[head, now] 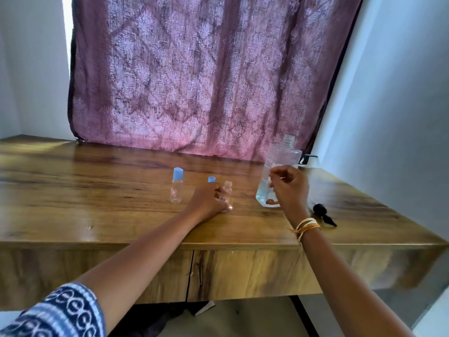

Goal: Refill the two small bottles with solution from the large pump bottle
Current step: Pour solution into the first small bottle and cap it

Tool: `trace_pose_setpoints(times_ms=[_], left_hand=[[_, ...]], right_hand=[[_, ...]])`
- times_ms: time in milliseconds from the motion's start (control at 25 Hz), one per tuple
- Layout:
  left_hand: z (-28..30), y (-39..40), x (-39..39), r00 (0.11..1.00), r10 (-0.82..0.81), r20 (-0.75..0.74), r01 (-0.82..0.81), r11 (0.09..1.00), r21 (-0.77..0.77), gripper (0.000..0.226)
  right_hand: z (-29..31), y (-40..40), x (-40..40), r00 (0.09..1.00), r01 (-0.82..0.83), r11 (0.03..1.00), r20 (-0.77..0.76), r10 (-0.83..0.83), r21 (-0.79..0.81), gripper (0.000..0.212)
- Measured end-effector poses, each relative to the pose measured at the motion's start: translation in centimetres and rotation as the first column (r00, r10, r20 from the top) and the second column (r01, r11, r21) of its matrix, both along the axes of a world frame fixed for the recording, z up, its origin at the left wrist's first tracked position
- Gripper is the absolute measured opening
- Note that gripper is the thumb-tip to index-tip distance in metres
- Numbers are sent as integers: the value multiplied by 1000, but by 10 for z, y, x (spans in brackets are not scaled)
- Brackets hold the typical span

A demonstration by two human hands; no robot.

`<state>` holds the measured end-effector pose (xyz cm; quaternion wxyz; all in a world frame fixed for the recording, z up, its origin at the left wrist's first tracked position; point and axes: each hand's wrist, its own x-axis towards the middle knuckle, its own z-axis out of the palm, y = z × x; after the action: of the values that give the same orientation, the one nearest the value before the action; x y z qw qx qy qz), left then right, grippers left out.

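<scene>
**Open small bottle sits left of the big one — the pour goes leftward**

Your left hand (211,200) is wrapped around the uncapped small bottle (227,190), fingers closed on its lower body, holding it upright on the wooden table (97,190). Its mouth points straight up, and its blue cap (211,179) stands just behind your knuckles. The second small bottle (176,185), cap on, stands apart to the left, untouched.

Your right hand (289,188) is curled against the near face of the large bottle (279,171); the fingers look closed on its side, though how firm the grip is cannot be told. That bottle leans slightly, its long axis running up and away, open neck at the top, a low pool of clear solution at the bottom. The black pump head (323,214) lies on the table just right of your wrist.

The relation that matters: the small bottle's mouth lies left of and well below the big bottle's neck. You would likely need to tip the neck leftward and down, or lift the small one to meet it. With so narrow a mouth, spilling is the risk.
</scene>
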<state>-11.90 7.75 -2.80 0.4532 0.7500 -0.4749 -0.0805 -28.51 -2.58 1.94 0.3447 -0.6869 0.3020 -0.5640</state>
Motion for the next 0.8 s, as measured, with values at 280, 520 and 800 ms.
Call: trace_pose_setpoints(times_ms=[280,520,800], left_hand=[[-10,-13,-1,999,-39,-30,36,995,-88,46],[-9,-11,-1,987,-92,-128,74,987,-143,44],[-15,-13,4,980,-132,-148,108,981,-160,84]], right_hand=[[33,-79,-10,995,-84,990,-36,89,117,76],[44,-93,-10,930,-319,931,-130,343,176,58],[40,-68,4,957,-252,967,-138,254,37,48]])
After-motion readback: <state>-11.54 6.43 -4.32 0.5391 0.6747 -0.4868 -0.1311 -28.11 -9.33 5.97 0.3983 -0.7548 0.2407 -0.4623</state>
